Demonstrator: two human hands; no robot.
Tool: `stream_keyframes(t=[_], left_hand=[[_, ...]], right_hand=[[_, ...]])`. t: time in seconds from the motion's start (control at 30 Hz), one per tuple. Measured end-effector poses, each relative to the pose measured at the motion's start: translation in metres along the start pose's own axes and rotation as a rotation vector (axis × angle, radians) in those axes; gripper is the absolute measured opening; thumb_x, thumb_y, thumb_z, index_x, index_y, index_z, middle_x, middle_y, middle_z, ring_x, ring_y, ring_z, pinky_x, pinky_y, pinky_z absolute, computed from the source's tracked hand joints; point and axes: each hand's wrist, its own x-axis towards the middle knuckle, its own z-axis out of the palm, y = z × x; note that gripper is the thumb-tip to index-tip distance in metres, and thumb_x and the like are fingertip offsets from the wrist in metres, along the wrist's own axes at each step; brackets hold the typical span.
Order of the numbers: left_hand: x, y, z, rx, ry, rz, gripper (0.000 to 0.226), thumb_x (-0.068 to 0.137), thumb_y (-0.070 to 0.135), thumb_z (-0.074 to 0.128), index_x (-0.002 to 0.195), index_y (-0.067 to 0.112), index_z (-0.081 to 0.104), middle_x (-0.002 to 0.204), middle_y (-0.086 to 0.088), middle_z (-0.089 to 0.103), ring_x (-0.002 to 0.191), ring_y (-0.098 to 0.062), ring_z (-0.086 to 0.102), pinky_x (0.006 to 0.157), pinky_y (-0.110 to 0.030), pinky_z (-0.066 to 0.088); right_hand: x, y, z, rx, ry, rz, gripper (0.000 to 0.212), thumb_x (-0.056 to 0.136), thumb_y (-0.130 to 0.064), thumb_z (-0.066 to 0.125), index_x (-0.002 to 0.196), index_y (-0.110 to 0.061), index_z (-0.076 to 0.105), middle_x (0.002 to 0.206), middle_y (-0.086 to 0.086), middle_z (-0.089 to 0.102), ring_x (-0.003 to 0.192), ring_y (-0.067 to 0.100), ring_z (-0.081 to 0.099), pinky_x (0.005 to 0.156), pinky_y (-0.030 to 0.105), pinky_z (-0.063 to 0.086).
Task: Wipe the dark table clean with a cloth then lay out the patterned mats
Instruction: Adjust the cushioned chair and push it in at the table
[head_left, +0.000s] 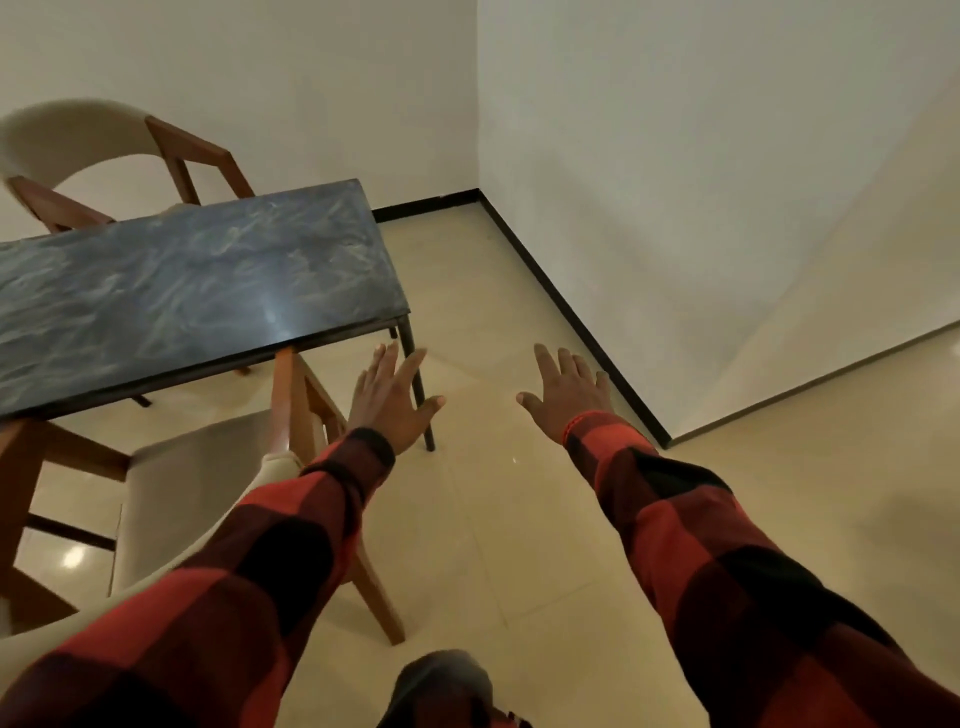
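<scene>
Both arms out in front, red-and-black checked sleeves. Left hand (390, 399) spread flat, fingers straight, empty, hovering in front of the near right corner of the dark surface (171, 296) and its thin black leg (418, 384). Right hand (566, 392) likewise spread and empty, over bare tiled floor (498, 519), well apart from the surface.

Dark surface: marbled blue-grey top, glossy, with a light glint near the right edge. Pale streaks run across it; whether smears or the stone's own veining, cannot tell. Nothing lies on the part in view.

No cloth and no patterned mats anywhere in view. Neither step looks begun.

Handling, as a guess: the top looks hard, stiff and slick, so a cloth should glide easily under a flat palm, and mats may slide on it unless set down squarely. A cloth would be soft and light, best bunched in one hand.

A cushioned wooden chair (208, 493) is tucked at the near side, another (78, 150) at the far side; both may get in the way of reaching across.
</scene>
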Motion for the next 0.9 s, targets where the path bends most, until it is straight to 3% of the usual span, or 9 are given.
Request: stream_keyframes(t=[0.23, 0.53, 0.73, 0.9], left_hand=[[0.118, 0.038, 0.036, -0.033, 0.072, 0.027, 0.072, 0.098, 0.064, 0.034, 0.159, 0.028, 0.019, 0.167, -0.013, 0.008, 0.155, -0.027, 0.007, 0.124, -0.047, 0.016], [0.301, 0.065, 0.055, -0.123, 0.076, -0.124, 0.074, 0.095, 0.068, 0.016, 0.159, 0.031, 0.019, 0.168, -0.011, 0.007, 0.155, -0.025, 0.003, 0.125, -0.047, 0.011], [0.398, 0.053, 0.057, -0.109, 0.132, -0.252, 0.066, 0.100, 0.060, 0.023, 0.159, 0.029, 0.020, 0.168, -0.011, 0.009, 0.155, -0.025, 0.003, 0.124, -0.045, 0.008], [0.476, 0.028, 0.066, -0.107, 0.210, -0.424, 0.060, 0.105, 0.049, 0.031, 0.159, 0.025, 0.020, 0.168, -0.011, 0.007, 0.155, -0.025, 0.001, 0.124, -0.044, 0.007]], right_hand=[[0.123, 0.041, -0.015, 0.167, -0.033, -0.014, 0.100, 0.090, -0.061, 0.055, 0.157, -0.025, -0.009, 0.164, 0.009, 0.021, 0.151, 0.030, 0.019, 0.120, 0.058, 0.015], [0.317, 0.087, -0.052, 0.122, -0.117, -0.065, 0.097, 0.090, -0.062, 0.053, 0.158, -0.025, -0.007, 0.165, 0.007, 0.019, 0.152, 0.026, 0.016, 0.120, 0.058, 0.013], [0.450, 0.096, -0.077, 0.072, -0.105, -0.161, 0.091, 0.091, -0.061, 0.050, 0.158, -0.022, 0.002, 0.163, 0.007, 0.023, 0.150, 0.027, 0.019, 0.120, 0.056, 0.016], [0.572, 0.080, -0.075, 0.054, -0.200, -0.258, 0.088, 0.093, -0.059, 0.051, 0.158, -0.024, 0.003, 0.165, 0.005, 0.017, 0.152, 0.026, 0.014, 0.116, 0.063, 0.018]])
